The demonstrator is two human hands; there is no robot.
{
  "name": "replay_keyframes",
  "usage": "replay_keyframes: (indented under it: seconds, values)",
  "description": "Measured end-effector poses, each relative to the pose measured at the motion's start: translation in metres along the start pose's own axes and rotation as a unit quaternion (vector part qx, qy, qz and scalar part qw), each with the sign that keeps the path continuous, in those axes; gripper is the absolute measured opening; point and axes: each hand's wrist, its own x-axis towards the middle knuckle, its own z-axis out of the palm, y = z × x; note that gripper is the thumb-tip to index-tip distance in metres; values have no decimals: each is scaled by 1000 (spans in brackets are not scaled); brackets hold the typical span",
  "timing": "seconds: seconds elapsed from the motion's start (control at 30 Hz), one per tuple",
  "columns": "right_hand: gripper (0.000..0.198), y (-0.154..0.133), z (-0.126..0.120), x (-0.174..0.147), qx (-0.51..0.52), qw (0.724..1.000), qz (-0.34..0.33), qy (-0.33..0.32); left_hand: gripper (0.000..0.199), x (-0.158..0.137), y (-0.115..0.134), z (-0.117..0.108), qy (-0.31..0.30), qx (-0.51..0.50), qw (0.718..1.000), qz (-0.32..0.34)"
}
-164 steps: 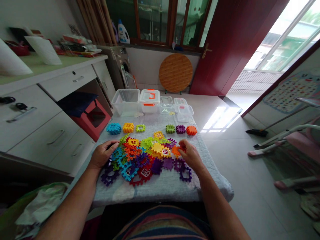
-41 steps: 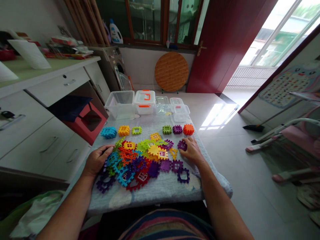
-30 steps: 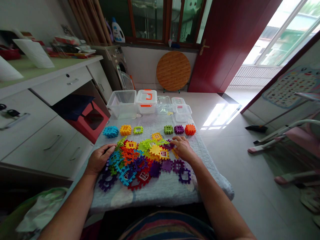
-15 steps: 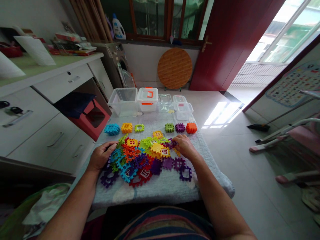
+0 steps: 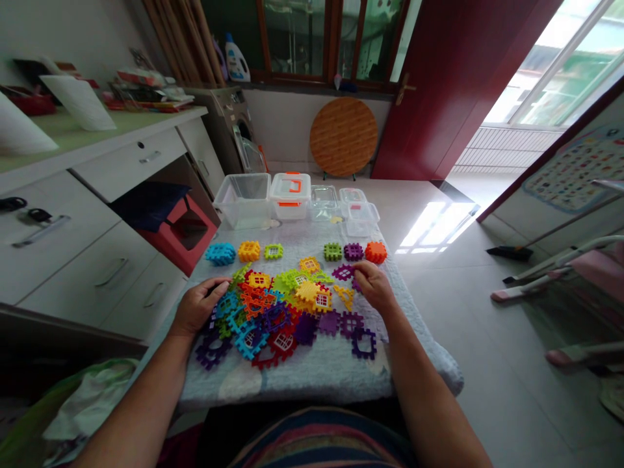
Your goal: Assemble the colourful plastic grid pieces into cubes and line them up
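Across the near half of the blue-grey cloth-covered table (image 5: 316, 383): loose heap of flat, toothed plastic pieces (image 5: 275, 313) in many colours, overlapping.
Right hand (image 5: 373, 284): just right of the heap, fingers curled on a purple toothed plastic piece (image 5: 357, 285), largely hidden by them.
Purple windowed plastic piece (image 5: 344, 272): at the fingertips, left of the hand; cannot tell whether it is pinched too.
Yellow triangular plastic frame (image 5: 340, 296): flat on the cloth, just nearer than the windowed piece.
Left hand (image 5: 202, 305): at the heap's left edge, thumb and fingers bent, lime-green plastic piece (image 5: 239, 275) just beside the fingertips; cannot tell whether anything is held.
Far row, left: blue stack (image 5: 221, 253), orange-yellow stack (image 5: 248, 251), lime windowed piece (image 5: 273, 251).
Far row, right: green stack (image 5: 333, 251), purple stack (image 5: 353, 251), orange-red stack (image 5: 376, 252).
Handling, purple pieces (judgement): pinch by opposite edges, since teeth may snag; part overlapping pieces before lifting, keep them level and clear of the triangle.
Handling, left side (judgement): light steadying there would limit sliding.
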Motion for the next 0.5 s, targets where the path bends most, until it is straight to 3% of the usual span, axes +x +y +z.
replay_keyframes:
  seconds: [0.1, 0.2, 0.4, 0.5]
  values:
    - [30, 9, -7, -2, 32, 993, 90, 71, 46, 0, 3, 0, 5, -3, 1000, 1]
    - [31, 18, -11, -4, 25, 987, 132, 92, 46, 0, 5, -1, 8, 0, 1000, 2]
    - [25, 23, -8, -4, -116, 976, 159, 90, 46, 0, 2, 0, 5, 8, 1000, 1]
    - [24, 23, -10, -7, -162, 978, 123, 41, 46, 0, 0, -1, 5, 7, 1000, 1]
